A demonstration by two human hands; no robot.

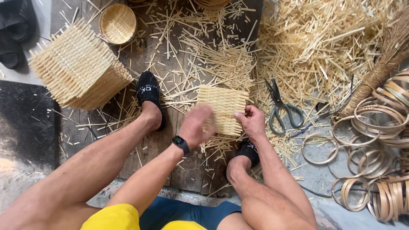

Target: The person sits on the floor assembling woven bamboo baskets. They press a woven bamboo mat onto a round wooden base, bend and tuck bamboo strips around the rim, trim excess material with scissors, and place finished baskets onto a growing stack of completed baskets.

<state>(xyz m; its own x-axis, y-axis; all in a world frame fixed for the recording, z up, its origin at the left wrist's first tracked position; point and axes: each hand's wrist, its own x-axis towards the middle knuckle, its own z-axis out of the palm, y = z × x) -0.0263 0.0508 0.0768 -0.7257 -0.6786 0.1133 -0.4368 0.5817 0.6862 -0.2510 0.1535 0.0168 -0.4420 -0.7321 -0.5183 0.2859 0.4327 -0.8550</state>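
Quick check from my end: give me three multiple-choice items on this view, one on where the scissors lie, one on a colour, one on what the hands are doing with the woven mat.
1. Where do the scissors lie?
A. On the floor to the right of the woven mat
B. Inside the round basket
C. On top of the stack of mats

2. What colour are the shorts?
A. Red
B. Yellow
C. White

3. How is the woven mat held?
A. It lies untouched on the floor
B. One hand alone holds it
C. Both hands are at it, one on each side

Answers: 1 A, the scissors rest among the cut strips right of the mat. 2 B, the shorts at the bottom edge are bright yellow. 3 C, the left hand is at the mat's left edge and the right hand grips its right edge.
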